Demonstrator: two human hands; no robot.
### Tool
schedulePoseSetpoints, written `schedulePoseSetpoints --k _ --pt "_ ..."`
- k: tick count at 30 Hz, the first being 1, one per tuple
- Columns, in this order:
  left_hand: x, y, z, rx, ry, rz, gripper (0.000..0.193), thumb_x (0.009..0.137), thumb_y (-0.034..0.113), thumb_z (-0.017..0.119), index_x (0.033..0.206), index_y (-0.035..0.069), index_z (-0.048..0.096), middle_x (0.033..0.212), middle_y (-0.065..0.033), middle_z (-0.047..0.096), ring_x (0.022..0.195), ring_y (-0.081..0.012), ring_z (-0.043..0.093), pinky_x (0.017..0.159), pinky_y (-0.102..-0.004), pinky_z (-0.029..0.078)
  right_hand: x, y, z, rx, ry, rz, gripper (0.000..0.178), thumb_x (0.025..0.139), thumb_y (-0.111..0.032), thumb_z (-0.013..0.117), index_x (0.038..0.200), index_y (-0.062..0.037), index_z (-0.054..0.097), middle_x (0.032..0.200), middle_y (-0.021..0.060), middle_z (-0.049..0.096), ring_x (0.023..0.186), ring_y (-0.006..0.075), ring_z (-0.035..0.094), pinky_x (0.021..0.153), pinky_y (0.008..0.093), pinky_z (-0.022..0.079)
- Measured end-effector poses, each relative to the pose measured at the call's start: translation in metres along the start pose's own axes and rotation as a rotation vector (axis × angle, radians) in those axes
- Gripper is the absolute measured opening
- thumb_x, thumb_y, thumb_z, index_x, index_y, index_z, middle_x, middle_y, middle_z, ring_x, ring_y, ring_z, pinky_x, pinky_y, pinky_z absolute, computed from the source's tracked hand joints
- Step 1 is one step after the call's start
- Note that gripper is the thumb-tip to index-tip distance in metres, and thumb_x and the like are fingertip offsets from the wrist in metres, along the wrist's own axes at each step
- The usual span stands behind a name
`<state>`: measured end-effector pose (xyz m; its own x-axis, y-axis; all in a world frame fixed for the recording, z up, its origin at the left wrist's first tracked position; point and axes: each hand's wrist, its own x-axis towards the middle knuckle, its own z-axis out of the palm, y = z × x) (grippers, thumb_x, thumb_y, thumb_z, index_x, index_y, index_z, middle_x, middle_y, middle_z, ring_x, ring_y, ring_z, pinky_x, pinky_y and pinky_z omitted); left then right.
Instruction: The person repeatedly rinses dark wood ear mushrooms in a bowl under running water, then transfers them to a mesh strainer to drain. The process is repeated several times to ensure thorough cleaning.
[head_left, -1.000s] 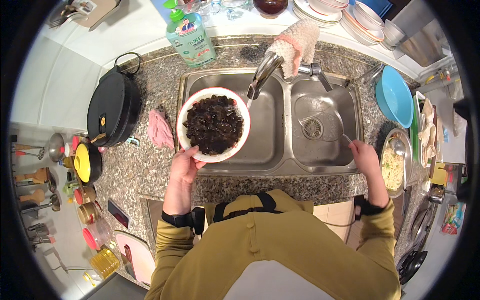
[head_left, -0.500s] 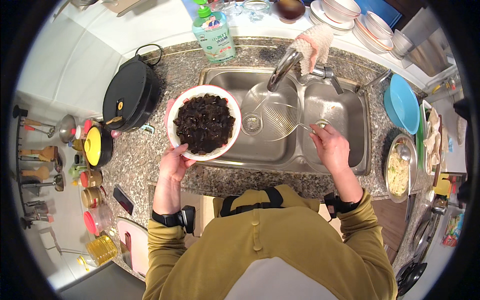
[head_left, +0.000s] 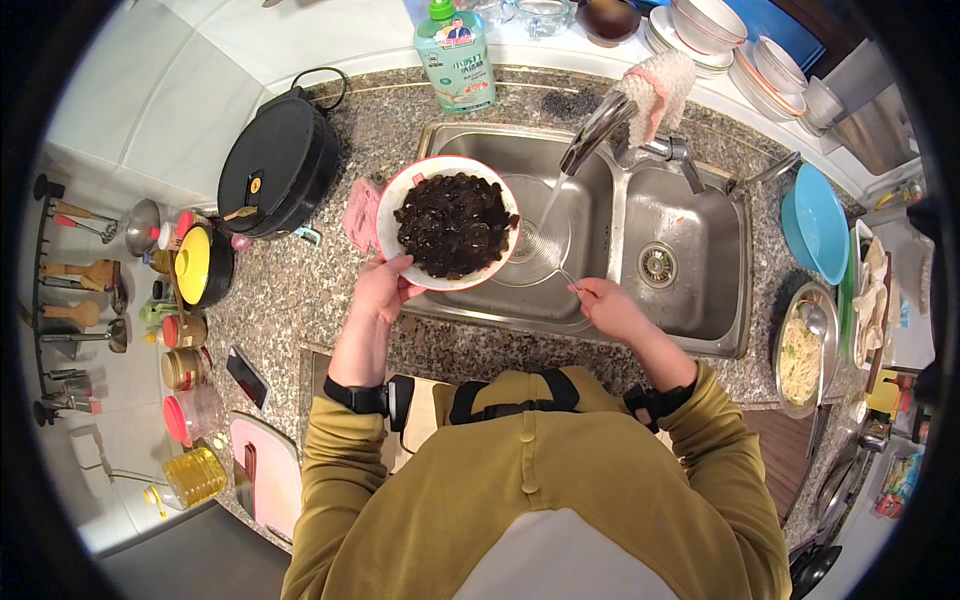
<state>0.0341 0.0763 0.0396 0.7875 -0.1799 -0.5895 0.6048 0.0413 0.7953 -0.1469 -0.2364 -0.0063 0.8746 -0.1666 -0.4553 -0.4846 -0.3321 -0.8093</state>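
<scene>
My left hand [head_left: 381,289] grips the near left rim of a white bowl [head_left: 403,190] with a red edge, its thumb over the rim. Dark, wet wood ear mushrooms [head_left: 455,228] fill the bowl, which hangs over the left side of the sink. My right hand [head_left: 612,308] is closed on the thin handle of a wire strainer [head_left: 546,252]. The strainer lies low in the left basin [head_left: 590,215], partly hidden under the bowl. A thin stream of water seems to fall from the faucet [head_left: 600,128] beside the bowl.
A pink cloth [head_left: 361,215] lies left of the sink, near a black electric pan [head_left: 280,165]. Behind the sink stands a green detergent bottle [head_left: 458,62]. At right are a blue basin [head_left: 814,225] and a metal dish of shredded food [head_left: 800,360].
My left hand has brought the bowl right, farther over the basin, uncovering the pink cloth. My right hand has drawn the strainer left, so it now sits partly beneath the bowl.
</scene>
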Motion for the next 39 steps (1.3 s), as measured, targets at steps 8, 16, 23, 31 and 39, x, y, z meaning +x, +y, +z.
schedulePoseSetpoints --k 8,16,23,31,39 --pt "0.031 -0.003 0.023 0.203 0.064 0.072 0.025 0.090 0.005 0.055 0.114 0.001 0.057 0.095 -0.0112 0.067 0.073 -0.0216 0.068 0.057 -0.0309 0.059 0.008 -0.014 0.003 0.212 -0.056 0.128 0.027 0.096 -0.013 0.047 0.114 -0.0009 0.064 0.060 0.0002 0.048 0.055 0.0103 0.043 0.053 0.0288 0.038" --pt "0.036 0.008 0.054 0.970 0.218 0.623 0.043 0.083 0.006 0.056 0.125 0.012 0.060 0.084 -0.0191 0.068 0.073 -0.0317 0.068 0.068 -0.0430 0.053 0.015 -0.011 0.008 0.345 -0.086 0.198 0.025 0.099 -0.014 0.048 0.112 -0.0010 0.065 0.060 -0.0024 0.046 0.053 0.0083 0.040 0.050 0.0269 0.033" --pt "0.014 0.024 0.085 1.155 0.317 0.945 0.046 0.082 0.001 0.055 0.128 0.002 0.055 0.082 -0.0217 0.064 0.074 -0.0379 0.064 0.068 -0.0458 0.050 0.011 0.013 0.003 0.460 -0.121 0.232 0.025 0.100 -0.017 0.047 0.114 -0.0046 0.064 0.060 -0.0041 0.043 0.052 0.0064 0.036 0.047 0.0244 0.029" --pt "-0.011 0.026 0.090 1.169 0.267 1.159 0.055 0.081 0.000 0.056 0.136 0.004 0.049 0.097 -0.0220 0.063 0.081 -0.0383 0.063 0.067 -0.0439 0.051 0.005 0.020 0.002 0.560 -0.208 0.247 0.024 0.101 -0.021 0.047 0.114 -0.0101 0.065 0.067 -0.0055 0.046 0.053 0.0053 0.037 0.046 0.0217 0.030" --pt "-0.033 0.020 0.082 1.186 0.368 1.321 0.058 0.080 -0.002 0.058 0.137 0.005 0.049 0.116 -0.0235 0.061 0.114 -0.0434 0.052 0.099 -0.0466 0.037 0.001 0.004 0.001 0.529 -0.201 0.135 0.025 0.101 -0.021 0.047 0.115 -0.0080 0.065 0.065 -0.0054 0.045 0.052 0.0056 0.035 0.047 0.0220 0.030"
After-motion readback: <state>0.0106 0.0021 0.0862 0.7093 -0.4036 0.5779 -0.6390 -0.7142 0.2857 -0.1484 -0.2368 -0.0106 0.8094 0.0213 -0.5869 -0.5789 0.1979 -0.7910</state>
